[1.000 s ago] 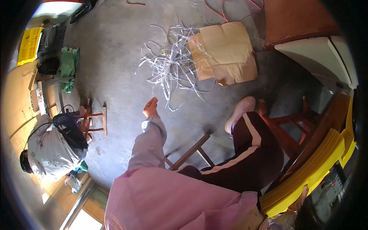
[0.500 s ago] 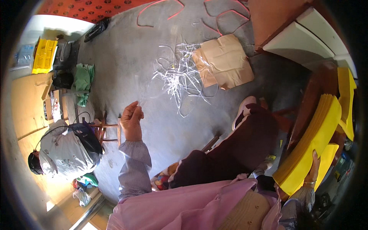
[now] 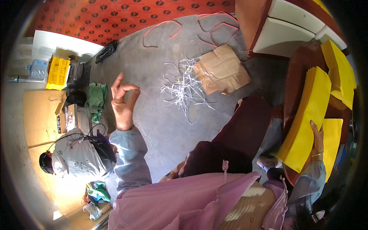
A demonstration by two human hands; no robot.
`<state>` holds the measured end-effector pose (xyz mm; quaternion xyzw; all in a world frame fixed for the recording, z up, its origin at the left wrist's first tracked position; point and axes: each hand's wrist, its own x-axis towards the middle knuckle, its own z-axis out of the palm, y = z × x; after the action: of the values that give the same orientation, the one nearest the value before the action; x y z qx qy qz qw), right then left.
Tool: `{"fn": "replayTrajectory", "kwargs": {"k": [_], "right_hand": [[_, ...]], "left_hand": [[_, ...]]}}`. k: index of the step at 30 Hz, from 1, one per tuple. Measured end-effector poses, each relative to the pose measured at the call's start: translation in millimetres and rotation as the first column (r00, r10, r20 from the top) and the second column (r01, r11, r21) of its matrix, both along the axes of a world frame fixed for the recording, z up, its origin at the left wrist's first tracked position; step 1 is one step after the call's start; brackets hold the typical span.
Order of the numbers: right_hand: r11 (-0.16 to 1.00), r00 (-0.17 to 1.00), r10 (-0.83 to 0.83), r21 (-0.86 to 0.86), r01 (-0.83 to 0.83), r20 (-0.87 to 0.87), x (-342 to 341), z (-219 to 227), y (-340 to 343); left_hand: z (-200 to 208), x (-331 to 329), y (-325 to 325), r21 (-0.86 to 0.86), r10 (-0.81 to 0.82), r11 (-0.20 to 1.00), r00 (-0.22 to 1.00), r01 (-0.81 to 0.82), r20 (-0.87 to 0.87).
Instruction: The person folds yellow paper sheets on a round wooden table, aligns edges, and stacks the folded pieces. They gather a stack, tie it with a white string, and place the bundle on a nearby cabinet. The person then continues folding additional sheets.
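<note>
My left hand (image 3: 123, 102) is raised over the floor, one finger stretched up and another bent close to the thumb tip. Nothing shows in it. A thin, clear curved strip (image 3: 148, 142) is faintly visible beside my left sleeve. On the right, my right hand (image 3: 317, 138) grips the near edge of a thick stack of yellow paper sheets (image 3: 308, 115), its fingers partly hidden. The stack rests slanted on a dark reddish-brown seat (image 3: 293, 88). More yellow sheets (image 3: 339, 76) lie behind it, and another yellow sheet (image 3: 332, 132) is beside my hand.
A tangle of clear and white strips (image 3: 186, 82) lies on the grey floor beside crumpled brown paper (image 3: 224, 69). Red cords (image 3: 163, 23) lie farther back. A bag in silvery plastic (image 3: 78, 155) stands left; a pale cabinet (image 3: 283, 36) stands back right.
My left hand has loosened from its pinch, and the clear strip it held is no longer in its fingers. My right hand stays at the yellow stack. The view has shifted.
</note>
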<state>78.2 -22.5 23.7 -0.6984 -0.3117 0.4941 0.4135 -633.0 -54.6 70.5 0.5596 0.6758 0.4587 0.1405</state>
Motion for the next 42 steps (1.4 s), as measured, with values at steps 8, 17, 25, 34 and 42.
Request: {"fn": "replayTrajectory", "kwargs": {"k": [8, 17, 25, 34, 42], "right_hand": [[0.997, 0.951, -0.065, -0.058, 0.049, -0.301, 1.2, 9.6, -11.2], [0.97, 0.737, -0.045, 0.147, 0.194, -0.674, 16.1, 19.7, -64.8], [0.856, 0.842, -0.119, 0.375, 0.356, -0.527, 90.8, 65.6, -187.9], [0.861, 0.789, -0.126, 0.329, 0.388, -0.601, 90.4, 69.4, -187.5], [0.96, 0.815, -0.061, 0.19, 0.207, -0.576, 8.3, 51.9, -96.5]], "left_hand": [[83.8, 65.1, 31.0, 0.097, -0.251, 0.965, 0.764, 0.242, 0.594], [48.2, 340.0, 146.4, 0.249, -0.589, 0.737, 0.418, 0.628, 0.691], [-31.3, 641.1, 92.1, 0.128, -0.602, 0.588, 0.327, 0.799, 0.729], [-67.0, 653.6, 61.9, 0.163, -0.831, 0.525, 0.463, 0.835, 0.309], [-91.8, 428.3, 97.6, -0.126, -0.622, 0.782, 0.778, 0.611, -0.088]]}}
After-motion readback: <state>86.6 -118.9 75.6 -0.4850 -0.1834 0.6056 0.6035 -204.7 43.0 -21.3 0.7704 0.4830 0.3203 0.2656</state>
